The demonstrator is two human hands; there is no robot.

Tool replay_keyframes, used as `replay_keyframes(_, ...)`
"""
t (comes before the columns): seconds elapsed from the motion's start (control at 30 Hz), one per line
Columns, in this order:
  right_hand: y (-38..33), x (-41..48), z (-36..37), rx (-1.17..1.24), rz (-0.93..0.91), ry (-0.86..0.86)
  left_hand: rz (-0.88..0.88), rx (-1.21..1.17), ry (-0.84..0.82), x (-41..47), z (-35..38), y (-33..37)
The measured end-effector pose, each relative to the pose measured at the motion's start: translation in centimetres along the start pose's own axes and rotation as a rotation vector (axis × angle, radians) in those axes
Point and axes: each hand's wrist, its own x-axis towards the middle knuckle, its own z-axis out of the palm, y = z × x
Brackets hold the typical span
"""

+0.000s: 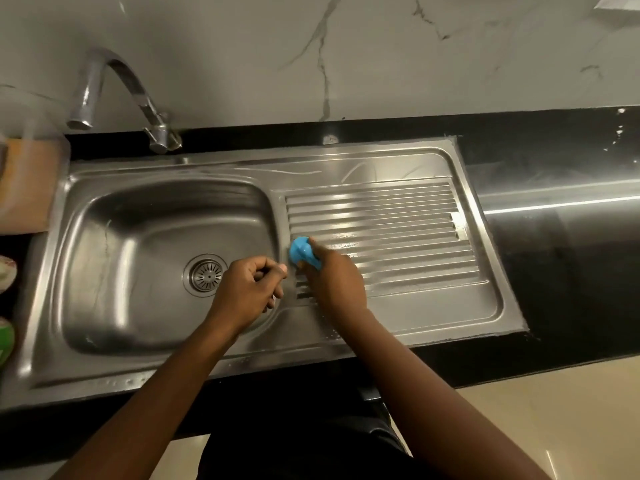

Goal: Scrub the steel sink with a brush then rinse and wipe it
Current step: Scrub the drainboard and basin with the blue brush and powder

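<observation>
The right hand (334, 282) grips a blue brush (300, 252): the fingers are curled round its body, the forefinger lies along its top, and the front part of the brush sticks out beyond the fingers. The left hand (254, 289) is closed to a loose fist with the thumb lying on the forefinger, and nothing can be seen inside it. This hand is just to the right of the drain (206, 274), over the right side of the basin (138, 244). The brush is a little further to the right of the drain, held down on the left end of the ribs of the draining board (398, 237), just beside the rim of the basin. The steel sink (433, 317) is set into a black worktop (571, 271), which goes on far to the right of the drain. Small drops of water lie on the front rim of the sink, in front of the drain. The tap (114, 95) stands behind the drain and to its left, and its spout curves to the left. Behind it is a white wall (381, 64) with grey veins. Far to the left of the drain, at the edge of the view, there is a blurred orange-brown thing (27, 188); I cannot tell what it is.
</observation>
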Motion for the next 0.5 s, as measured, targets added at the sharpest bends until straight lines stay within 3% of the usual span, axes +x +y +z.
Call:
replay_keyframes(0.27, -0.9, -2.3, 0.1, -0.082, -0.040, -0.074, -0.038, 0.010, 0.081, -2.1, -4.1, -2.3)
replay_keyframes(0.4, -2.2, -2.3, 0.4, 0.139, 0.056, -0.162, -0.061, -0.037, 0.120, -3.2, -6.6, -4.0)
replay_keyframes(0.5, -5.5, -2.5, 1.4, 0.214, 0.023, -0.192, -0.068, -0.066, 0.176, -4.3, -9.0, -5.3)
